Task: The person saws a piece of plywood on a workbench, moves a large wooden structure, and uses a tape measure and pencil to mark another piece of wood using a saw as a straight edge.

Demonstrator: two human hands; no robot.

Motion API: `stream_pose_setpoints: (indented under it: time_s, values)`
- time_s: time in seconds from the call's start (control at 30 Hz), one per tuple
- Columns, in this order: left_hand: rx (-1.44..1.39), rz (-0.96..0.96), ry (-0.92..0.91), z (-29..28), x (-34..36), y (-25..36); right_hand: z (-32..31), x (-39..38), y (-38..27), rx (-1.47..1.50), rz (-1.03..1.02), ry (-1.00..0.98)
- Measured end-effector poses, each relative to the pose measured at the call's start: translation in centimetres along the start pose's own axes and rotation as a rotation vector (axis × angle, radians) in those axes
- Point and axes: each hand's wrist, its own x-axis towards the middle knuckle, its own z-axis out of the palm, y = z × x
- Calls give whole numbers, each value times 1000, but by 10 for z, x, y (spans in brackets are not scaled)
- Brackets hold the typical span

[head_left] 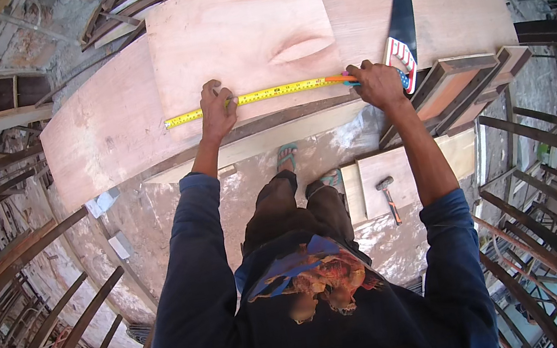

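A yellow tape measure (272, 93) stretches across a pale plywood piece (237, 33) lying on a longer curved plywood sheet (97, 123). My left hand (216, 110) curls its fingers on the tape near the left end. My right hand (379, 83) is closed on the tape's other end, where orange and blue parts show; the palm hides the rest. Just right of that hand a handsaw (399, 17) with a dark blade and a red, white and blue handle lies on the sheet.
Stacked wooden forms (463, 88) sit beside the sheet at right. A hammer (387, 196) lies on boards on the floor by my sandalled feet (288, 154). Many curved dark wood pieces (48, 338) crowd both sides. Loose planks (133, 7) lie beyond the plywood.
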Motion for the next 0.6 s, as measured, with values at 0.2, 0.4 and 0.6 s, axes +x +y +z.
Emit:
stream_pose_setpoints:
  time_s: [0.2, 0.4, 0.6]
  values:
    - [88, -21, -28, 1, -1, 12, 15, -2, 6, -21, -9, -55]
    - [33, 17, -87, -4, 6, 6, 10, -6, 2, 10, -9, -64]
    - [43, -18, -85, 3, 5, 4, 11, -8, 3, 6, -6, -54]
